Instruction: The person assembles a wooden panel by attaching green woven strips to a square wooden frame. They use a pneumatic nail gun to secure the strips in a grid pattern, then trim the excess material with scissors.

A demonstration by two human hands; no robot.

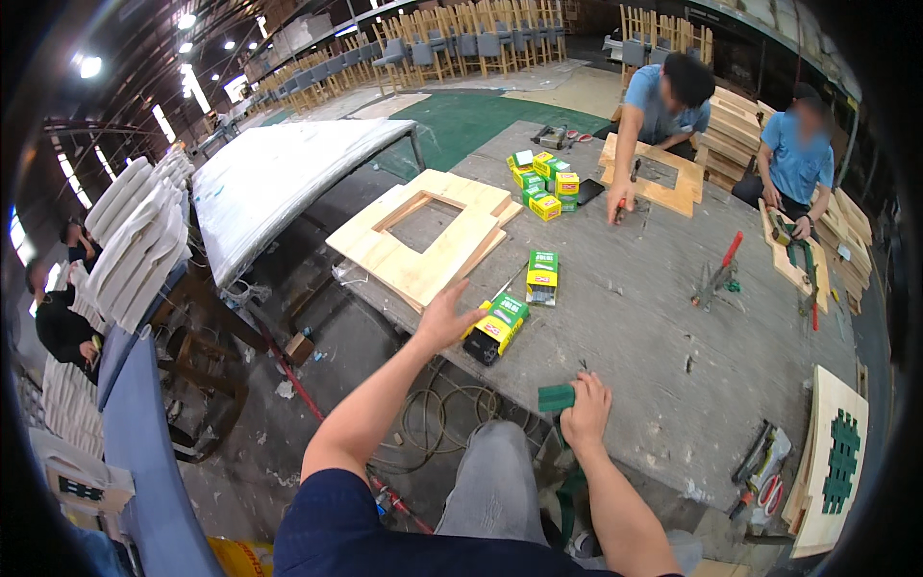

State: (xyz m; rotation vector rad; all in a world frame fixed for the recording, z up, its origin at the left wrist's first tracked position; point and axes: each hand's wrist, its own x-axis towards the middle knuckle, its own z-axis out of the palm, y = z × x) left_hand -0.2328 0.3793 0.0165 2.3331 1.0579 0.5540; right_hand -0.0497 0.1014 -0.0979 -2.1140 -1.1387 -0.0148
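My left hand (444,319) is at the table's near edge, its fingers apart. Its thumb reaches the side of a green and yellow cardboard box (500,322), whose near end is open and shows dark contents. I cannot tell how firmly they touch. My right hand (585,412) is closed on a green webbing strap (556,397), with a short end sticking out to the left. More green webbing (570,500) hangs below the table edge beside my leg. Another green and yellow box (542,277) stands just beyond the first.
Stacked wooden frames (461,202) lie at the table's left corner, near several more boxes (544,183). Red-handled pliers (721,269) rest on the grey table (635,337). Scissors (769,495) and a webbed wooden panel (832,462) are at right. Two co-workers handle frames across the table.
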